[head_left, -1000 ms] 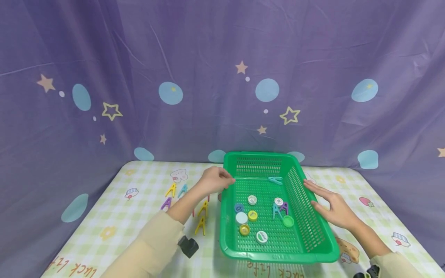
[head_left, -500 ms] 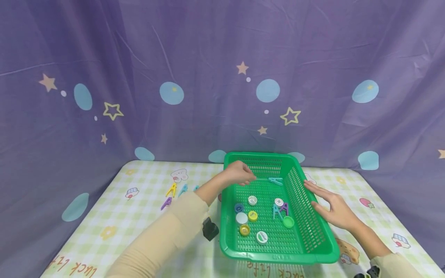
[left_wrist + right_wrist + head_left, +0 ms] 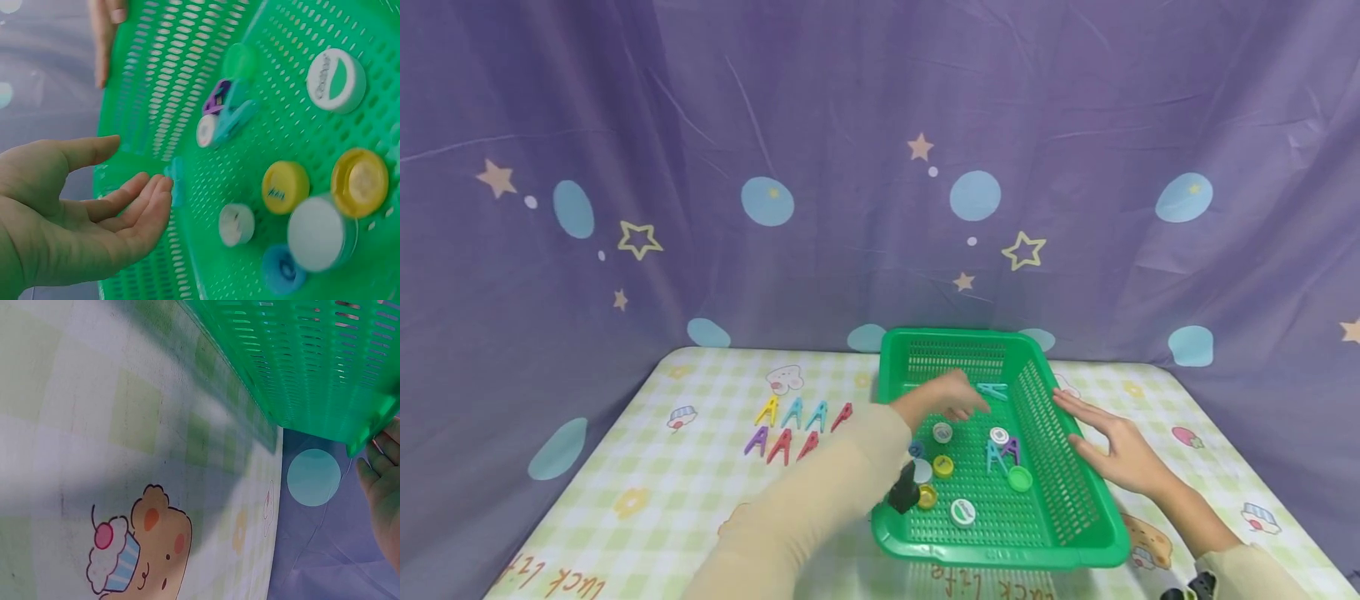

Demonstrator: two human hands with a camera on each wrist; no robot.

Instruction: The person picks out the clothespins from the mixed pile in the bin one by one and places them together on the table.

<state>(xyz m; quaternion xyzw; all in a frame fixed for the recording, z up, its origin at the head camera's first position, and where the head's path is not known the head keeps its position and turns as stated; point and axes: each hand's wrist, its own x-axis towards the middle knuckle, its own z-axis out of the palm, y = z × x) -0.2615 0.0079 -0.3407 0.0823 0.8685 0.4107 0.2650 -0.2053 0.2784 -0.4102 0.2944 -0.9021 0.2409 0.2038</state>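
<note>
A green plastic basket (image 3: 1000,557) holds several bottle caps and a few clothespins. My left hand (image 3: 951,396) hovers inside it, fingers loosely bent and nothing held, as the left wrist view shows of the same hand (image 3: 94,219). Just beyond its fingertips lies a light-blue clothespin (image 3: 992,392). Another blue clothespin (image 3: 995,457) and a purple clothespin (image 3: 1011,450) lie together by a green cap (image 3: 1019,478). Below the hand are a yellow cap (image 3: 285,187) and a white cap (image 3: 236,225). My right hand (image 3: 1120,450) rests with straight fingers on the basket's right rim.
Left of the basket, several clothespins stand out on the checked tablecloth (image 3: 647,467), among them a yellow clothespin (image 3: 767,412) and a red clothespin (image 3: 780,447). The left sleeve (image 3: 820,492) hides part of this area. A purple curtain (image 3: 850,167) hangs behind the table.
My left hand has moved right, from the basket's left rim to over its middle. More clothespins on the cloth show now, while the sleeve covers the nearer yellow ones. The right hand has stayed put.
</note>
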